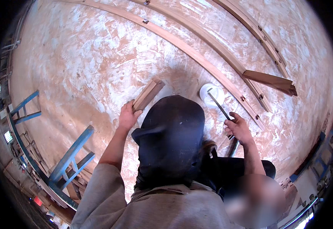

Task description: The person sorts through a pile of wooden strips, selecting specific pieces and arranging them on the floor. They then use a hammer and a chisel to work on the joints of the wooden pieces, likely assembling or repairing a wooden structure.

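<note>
My left hand (127, 115) is closed around the near end of a short, thick wooden block (148, 94), which slants up and away over the smeared surface. In my right hand (239, 129) I grip a thin dark stick (220, 107). Its far end reaches into a small white tub (204, 91); the tip and what the tub holds are hard to make out. The tub stands just beyond my dark-trousered knee (172, 126), between the block and a long wooden strip (197, 58).
More long wooden strips (199, 30) with small dark fittings run across the far right. A brown board (271, 81) lies across one strip's end. Blue frame legs (73, 150) stick in at the left. White smears cover the brown floor (98, 57). The lower right is blurred.
</note>
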{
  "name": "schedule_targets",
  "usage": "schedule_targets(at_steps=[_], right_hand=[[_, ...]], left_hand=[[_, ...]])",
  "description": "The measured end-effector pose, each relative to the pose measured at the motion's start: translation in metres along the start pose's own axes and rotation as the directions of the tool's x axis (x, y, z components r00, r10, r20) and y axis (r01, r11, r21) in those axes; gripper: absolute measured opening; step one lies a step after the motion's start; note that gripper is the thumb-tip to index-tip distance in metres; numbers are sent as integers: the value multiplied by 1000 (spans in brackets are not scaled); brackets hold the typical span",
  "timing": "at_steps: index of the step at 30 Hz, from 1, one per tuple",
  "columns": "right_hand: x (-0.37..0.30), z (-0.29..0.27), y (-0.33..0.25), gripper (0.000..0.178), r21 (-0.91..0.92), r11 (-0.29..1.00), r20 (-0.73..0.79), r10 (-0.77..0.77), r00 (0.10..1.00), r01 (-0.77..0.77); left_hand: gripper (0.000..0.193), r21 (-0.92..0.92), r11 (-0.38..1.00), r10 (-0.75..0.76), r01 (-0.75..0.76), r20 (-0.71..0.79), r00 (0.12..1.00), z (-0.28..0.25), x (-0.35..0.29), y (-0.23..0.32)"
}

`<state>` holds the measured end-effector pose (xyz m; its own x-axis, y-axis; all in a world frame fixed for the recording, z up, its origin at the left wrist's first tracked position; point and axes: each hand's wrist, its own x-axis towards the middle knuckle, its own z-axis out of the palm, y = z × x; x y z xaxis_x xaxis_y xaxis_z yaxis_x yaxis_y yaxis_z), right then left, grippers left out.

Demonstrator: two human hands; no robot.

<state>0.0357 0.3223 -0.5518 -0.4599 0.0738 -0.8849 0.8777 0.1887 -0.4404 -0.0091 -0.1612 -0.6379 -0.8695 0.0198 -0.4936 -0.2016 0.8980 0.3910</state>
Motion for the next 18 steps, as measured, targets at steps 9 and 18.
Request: schedule_targets(at_steps=[9, 18], right_hand=[[4, 36, -37, 33, 251, 917, -310, -225, 924, 308], [36, 53, -13, 22, 17, 859, -384, -467, 797, 512]], left_hand=[[35, -425, 904, 23, 46, 156, 988, 14, 31, -61], [42, -331, 944, -2, 11, 30, 1000, -45, 51, 2]])
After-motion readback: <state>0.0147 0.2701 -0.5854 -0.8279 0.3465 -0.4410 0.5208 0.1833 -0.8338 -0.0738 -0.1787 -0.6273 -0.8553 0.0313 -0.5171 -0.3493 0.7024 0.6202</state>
